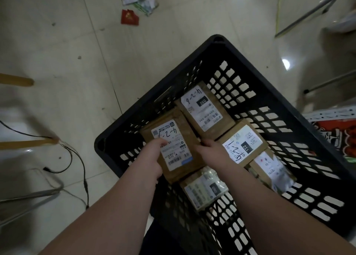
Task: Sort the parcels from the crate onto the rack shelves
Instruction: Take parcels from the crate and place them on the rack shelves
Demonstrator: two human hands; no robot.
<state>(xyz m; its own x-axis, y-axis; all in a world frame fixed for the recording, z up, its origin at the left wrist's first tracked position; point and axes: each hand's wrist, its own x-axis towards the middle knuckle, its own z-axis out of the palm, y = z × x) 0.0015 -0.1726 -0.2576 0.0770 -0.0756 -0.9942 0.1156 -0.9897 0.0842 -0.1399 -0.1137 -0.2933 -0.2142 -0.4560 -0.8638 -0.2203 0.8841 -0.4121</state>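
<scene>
The crate [134, 108] wall crowds the parcel [179, 139] at 9 o'clock. Your left hand [156, 158] grips it; your right hand [213, 150] hides its grip.

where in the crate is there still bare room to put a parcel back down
Bare lattice shows along the crate's right side, beyond the parcel tagged 122, and near the right forearm. A thin strip lies left of the held parcel in the left hand. The middle is crowded: parcels edge to edge, right hand between them.
</scene>
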